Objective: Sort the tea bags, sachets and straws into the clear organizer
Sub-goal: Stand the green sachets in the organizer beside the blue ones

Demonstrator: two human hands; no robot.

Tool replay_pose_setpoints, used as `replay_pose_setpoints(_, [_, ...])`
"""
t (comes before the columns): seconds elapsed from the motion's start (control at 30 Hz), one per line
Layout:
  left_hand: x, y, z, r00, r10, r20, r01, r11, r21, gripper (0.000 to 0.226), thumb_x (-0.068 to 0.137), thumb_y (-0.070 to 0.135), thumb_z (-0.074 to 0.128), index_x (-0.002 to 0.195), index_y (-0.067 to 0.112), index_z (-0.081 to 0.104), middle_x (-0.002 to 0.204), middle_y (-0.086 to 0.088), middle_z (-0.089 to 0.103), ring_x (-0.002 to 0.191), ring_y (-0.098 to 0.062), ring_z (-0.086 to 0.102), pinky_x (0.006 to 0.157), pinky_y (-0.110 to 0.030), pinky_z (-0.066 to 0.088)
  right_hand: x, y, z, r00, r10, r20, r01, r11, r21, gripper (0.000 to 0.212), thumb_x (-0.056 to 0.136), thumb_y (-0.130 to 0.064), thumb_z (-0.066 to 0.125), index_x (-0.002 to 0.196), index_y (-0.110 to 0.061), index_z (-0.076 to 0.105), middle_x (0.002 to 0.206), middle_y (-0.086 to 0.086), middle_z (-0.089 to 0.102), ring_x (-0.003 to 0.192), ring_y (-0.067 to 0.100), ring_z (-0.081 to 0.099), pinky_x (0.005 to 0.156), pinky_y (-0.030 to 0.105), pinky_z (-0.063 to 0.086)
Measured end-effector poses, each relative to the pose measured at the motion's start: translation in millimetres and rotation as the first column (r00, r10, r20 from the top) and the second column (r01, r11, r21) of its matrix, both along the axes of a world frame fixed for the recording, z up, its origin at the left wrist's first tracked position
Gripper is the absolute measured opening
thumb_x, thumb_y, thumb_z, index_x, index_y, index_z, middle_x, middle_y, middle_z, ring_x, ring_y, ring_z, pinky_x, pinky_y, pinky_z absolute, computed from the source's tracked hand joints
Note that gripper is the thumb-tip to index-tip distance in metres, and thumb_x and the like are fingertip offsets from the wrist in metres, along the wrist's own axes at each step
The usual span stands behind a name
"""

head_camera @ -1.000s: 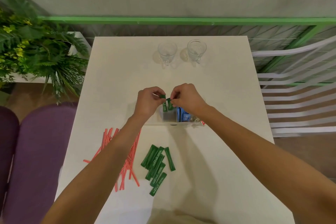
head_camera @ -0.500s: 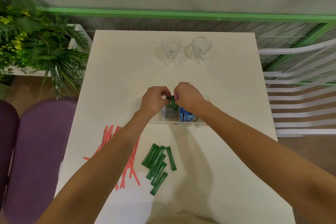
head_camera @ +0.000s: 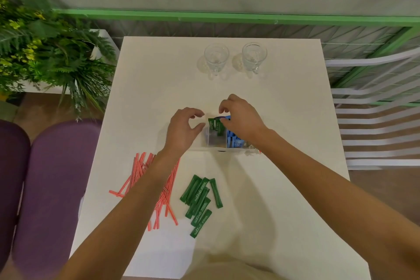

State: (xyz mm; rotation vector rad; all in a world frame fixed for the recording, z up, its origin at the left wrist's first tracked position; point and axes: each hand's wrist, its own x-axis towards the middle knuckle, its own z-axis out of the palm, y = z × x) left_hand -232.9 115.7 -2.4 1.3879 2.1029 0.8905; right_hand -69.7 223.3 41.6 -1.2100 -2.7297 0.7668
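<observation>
The clear organizer (head_camera: 213, 141) stands mid-table on the white table (head_camera: 284, 120). Two green sachets (head_camera: 214, 125) stand upright in its middle compartment; blue tea bags (head_camera: 235, 141) fill the compartment to their right. My right hand (head_camera: 241, 118) hovers over the organizer, its thumb touching the green sachets. My left hand (head_camera: 184, 129) is just left of them, fingers apart, holding nothing. Several loose green sachets (head_camera: 201, 201) lie near the front edge. Red-striped straws (head_camera: 159, 191) are scattered to their left, partly under my left forearm.
Two empty glass mugs (head_camera: 216, 58) (head_camera: 254, 55) stand at the far side of the table. A leafy plant (head_camera: 45, 52) sits off the left edge, purple seats (head_camera: 52, 184) below it. A white slatted chair (head_camera: 377, 125) is at the right.
Both hands were pinching the green sachets together above the organizer. The sachets now stand in the compartment, and my left hand has let go and drawn a little to the left.
</observation>
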Motion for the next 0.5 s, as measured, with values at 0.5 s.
replay_pose_setpoints(0.5, [42, -129, -40, 1.0, -0.02, -0.001, 0.018, 0.899, -0.438, 0.01, 0.084, 0.025, 0.072, 0.093, 0.023, 0.069, 0.082, 0.01, 0.065, 0.072, -0.006, 0.061, 0.072, -0.03, 0.055, 34, -125, -52, 0.944, 0.004, 0.331, 0.111, 0.938, -0.327, 0.03, 0.093, -0.037, 0.056, 0.104, -0.01, 0.066, 0.106, 0.011, 0.064, 0.094, 0.028, 0.063, 0.081, 0.036, 0.052])
